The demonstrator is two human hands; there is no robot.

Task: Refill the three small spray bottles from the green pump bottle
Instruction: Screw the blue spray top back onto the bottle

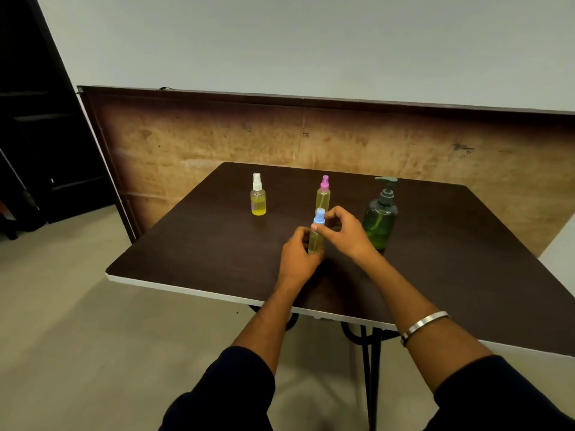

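A slim spray bottle with a blue cap (316, 236) stands upright on the dark table (199, 244), holding yellow liquid. My left hand (300, 255) grips its lower body. My right hand (343, 228) pinches the blue cap at the top. Behind it stands a pink-capped spray bottle (323, 194), partly hidden by the blue cap. A shorter white-capped spray bottle (258, 195) with yellow liquid stands further left. The green pump bottle (380, 217) stands just right of my right hand, about half full.
The table's white front edge (193, 290) runs diagonally below my arms. A worn brown board (217, 135) leans against the wall behind the table. Dark shelving (37, 119) stands at the far left. Black table legs (370, 368) show underneath.
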